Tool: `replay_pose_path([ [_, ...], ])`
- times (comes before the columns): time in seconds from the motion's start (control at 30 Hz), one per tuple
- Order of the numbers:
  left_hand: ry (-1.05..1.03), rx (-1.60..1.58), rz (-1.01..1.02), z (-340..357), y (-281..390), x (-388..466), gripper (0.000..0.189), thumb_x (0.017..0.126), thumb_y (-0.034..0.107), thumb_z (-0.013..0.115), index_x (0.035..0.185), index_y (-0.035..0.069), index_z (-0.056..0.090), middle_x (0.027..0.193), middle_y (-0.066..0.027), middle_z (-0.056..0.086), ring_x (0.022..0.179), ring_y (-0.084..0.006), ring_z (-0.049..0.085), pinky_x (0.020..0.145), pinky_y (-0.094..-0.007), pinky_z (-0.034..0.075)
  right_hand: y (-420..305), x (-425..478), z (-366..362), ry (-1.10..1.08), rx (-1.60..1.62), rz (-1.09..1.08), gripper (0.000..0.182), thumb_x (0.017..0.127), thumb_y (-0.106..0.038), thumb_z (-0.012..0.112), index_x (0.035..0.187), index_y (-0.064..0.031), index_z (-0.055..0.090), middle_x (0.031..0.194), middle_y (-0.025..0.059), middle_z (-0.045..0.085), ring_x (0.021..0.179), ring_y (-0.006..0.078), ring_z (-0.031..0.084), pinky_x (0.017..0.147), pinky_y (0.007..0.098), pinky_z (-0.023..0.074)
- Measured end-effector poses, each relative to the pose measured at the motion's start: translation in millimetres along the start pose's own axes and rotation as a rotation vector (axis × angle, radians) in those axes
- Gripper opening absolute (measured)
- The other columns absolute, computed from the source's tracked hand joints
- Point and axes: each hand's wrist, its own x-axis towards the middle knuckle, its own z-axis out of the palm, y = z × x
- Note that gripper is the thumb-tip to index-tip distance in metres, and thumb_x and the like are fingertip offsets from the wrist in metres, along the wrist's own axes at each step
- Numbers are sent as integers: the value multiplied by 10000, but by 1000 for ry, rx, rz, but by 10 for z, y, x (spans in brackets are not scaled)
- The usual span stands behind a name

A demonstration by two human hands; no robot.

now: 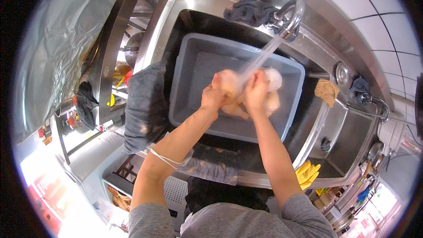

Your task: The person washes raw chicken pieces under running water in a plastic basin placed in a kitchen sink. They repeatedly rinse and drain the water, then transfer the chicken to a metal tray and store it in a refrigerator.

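Observation:
In a grey plastic tub (211, 44) lie several pale, yellowish pieces of what looks like raw poultry (272, 101). My left hand (214, 94) grips one pale piece (228, 76), its thumb up along the side. Fingers curled, my right hand (257, 89) holds the pale meat beside a white rounded piece (273, 78). Running water (264, 54) from a chrome faucet (292, 16) falls between my hands onto the meat. Spray and blur hide the fingertips and the exact outlines of the pieces.
The tub sits inside a stainless steel sink (165, 16). Dark cloths (145, 105) drape its left and front edges. A tan sponge or cloth (326, 92) rests on the divider, with a smaller basin (333, 129) to the right. Yellow rubber gloves (307, 174) hang at the front rim.

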Motion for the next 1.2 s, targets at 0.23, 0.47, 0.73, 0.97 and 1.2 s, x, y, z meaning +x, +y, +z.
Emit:
replay_pose_path([
  [0.23, -7, 29, 15, 20, -5, 43, 569, 888, 541, 402, 1073, 34, 579, 856, -62, 605, 692, -133, 565, 582, -285, 447, -82, -23, 50, -161, 401, 75, 173, 834, -188, 556, 815, -21, 595, 801, 156, 589, 755, 333, 551, 703, 386, 433],
  [0.47, 1, 65, 13, 0, -48, 96, 534, 895, 516, 410, 1019, 28, 589, 769, -54, 594, 607, -122, 537, 535, -285, 431, -78, -11, 133, -228, 285, -87, 161, 818, -183, 580, 800, -27, 613, 803, 146, 602, 769, 316, 563, 722, 392, 435],
  [0.73, -63, -2, -37, 59, 89, -38, 562, 893, 548, 382, 1080, 47, 556, 865, -64, 592, 627, -122, 538, 555, -284, 440, 221, 21, 50, 114, 110, 160, 253, 889, -209, 459, 776, -10, 569, 717, 184, 568, 702, 371, 534, 678, 434, 419],
  [0.97, -252, -97, -78, 104, 41, 74, 620, 883, 620, 270, 1156, 114, 502, 866, -50, 586, 698, -125, 529, 612, -271, 405, 187, -80, -27, -23, 675, 453, 278, 808, -160, 642, 1040, -38, 552, 906, 87, 580, 842, 212, 545, 751, 365, 439],
  [1.2, -879, -287, -135, 6, -39, 278, 718, 858, 673, 115, 1190, 141, 465, 731, 5, 491, 621, -128, 444, 630, -325, 408, -133, 17, -205, -232, 643, 565, 358, 799, -256, 675, 1090, -94, 542, 772, 45, 558, 604, 102, 509, 474, 235, 405],
])
